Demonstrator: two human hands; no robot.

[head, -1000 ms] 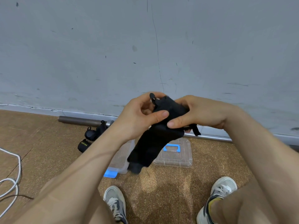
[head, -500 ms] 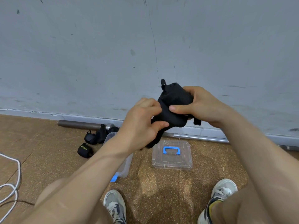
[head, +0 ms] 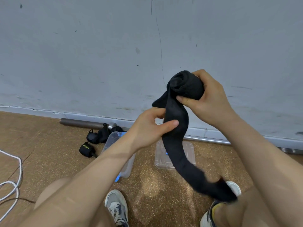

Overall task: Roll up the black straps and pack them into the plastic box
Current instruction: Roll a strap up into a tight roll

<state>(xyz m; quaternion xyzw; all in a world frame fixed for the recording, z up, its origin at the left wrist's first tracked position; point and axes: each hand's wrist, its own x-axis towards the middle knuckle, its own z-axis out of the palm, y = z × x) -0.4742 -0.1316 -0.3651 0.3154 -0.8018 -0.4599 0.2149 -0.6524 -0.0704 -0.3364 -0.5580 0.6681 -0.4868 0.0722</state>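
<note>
Head view: black strap [head: 177, 128] half-rolled, held up in both hands in front of the wall [head: 98, 54].
Gripped at the rolled end by right hand [head: 209, 99], fingers and thumb curled round the roll, up high. Pinched just below by left hand [head: 147, 130], thumb across the front of the flat run. Loose tail hanging down to the right, blurred, ending near the right shoe [head: 233, 187]. On the floor below: plastic box [head: 112, 139] open under the left forearm, lid [head: 191, 149] flat just right of it, partly behind the strap. Left of box: labelled rolled strap [head: 86, 149]; further back, dark strap bundle [head: 100, 134] against metal bar [head: 78, 122]. White cable [head: 15, 177] at far left edge.
</note>
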